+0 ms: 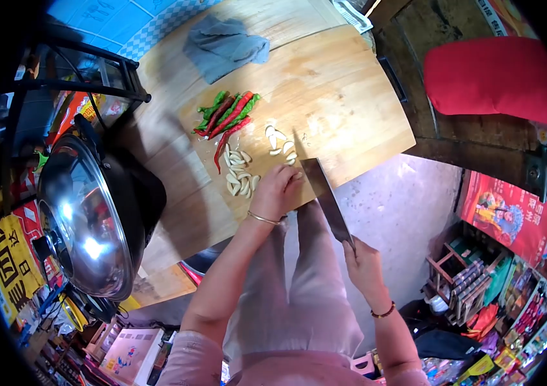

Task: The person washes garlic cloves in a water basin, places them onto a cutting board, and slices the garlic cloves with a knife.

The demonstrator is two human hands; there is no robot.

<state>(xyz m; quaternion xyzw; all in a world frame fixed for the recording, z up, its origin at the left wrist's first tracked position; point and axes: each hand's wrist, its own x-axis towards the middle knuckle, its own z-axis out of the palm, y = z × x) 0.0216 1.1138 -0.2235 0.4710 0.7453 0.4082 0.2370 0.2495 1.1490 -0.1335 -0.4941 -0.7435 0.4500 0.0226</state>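
Cleaver (326, 199) in the right hand (364, 265), whose fingers are closed around the handle; the broad dark blade slants away from the person, its far end over the near edge of the cutting board (357, 96). Whether the blade touches the wood I cannot tell. Left hand (278, 186) is at the near part of the board, just beside the blade, its fingers curled and drawn together; I cannot tell whether anything is pinched under them. Pale peeled garlic cloves (246, 187) lie in a loose cluster to the left of that hand, and a smaller scatter of pale garlic pieces (275, 152) lies just beyond its fingertips, near the end of the blade. Farther off, red and green peppers (229, 117) are heaped together on the board, with one red pepper reaching down toward the cloves. Behind them a crumpled grey-blue cloth (222, 48) lies on the wooden surface (173, 174). A black pot (148, 199) with a shiny domed lid (87, 212) stands at the left, and a red seat (492, 77) is at the far right
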